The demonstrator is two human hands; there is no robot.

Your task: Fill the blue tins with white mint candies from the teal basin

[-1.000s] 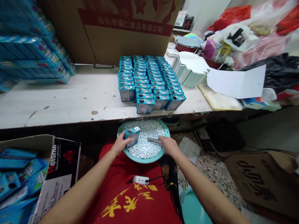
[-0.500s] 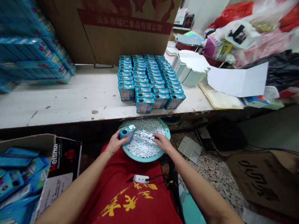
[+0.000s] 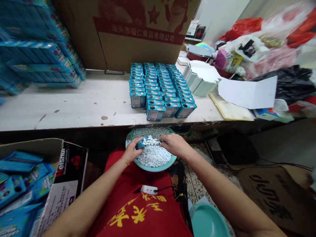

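My left hand (image 3: 133, 149) is wrapped around a small blue candy box (image 3: 140, 144), tilted over a turquoise basin (image 3: 170, 162) on my lap. White candies (image 3: 153, 156) fill much of the basin. A raised heap of candies lies at the box's mouth, between my two hands. My right hand (image 3: 172, 144) is closed, its curled fingertips at the right side of that heap. What those fingers grip is hidden. On the bench ahead stand rows of blue candy boxes (image 3: 156, 112), upright, with dark round holes in several tops.
Stacked blue packs (image 3: 49, 65) stand at the left, beside a large cardboard box (image 3: 118, 49). White folded cartons (image 3: 202, 77) and plastic bags (image 3: 278, 56) lie at the right. An open carton (image 3: 71, 164) of blue packaging sits lower left. A turquoise tub (image 3: 209, 220) is lower right.
The box in my left hand has tipped toward the right and moved over the basin. My right hand has come up beside it, with a heap of candies now at the box's mouth.
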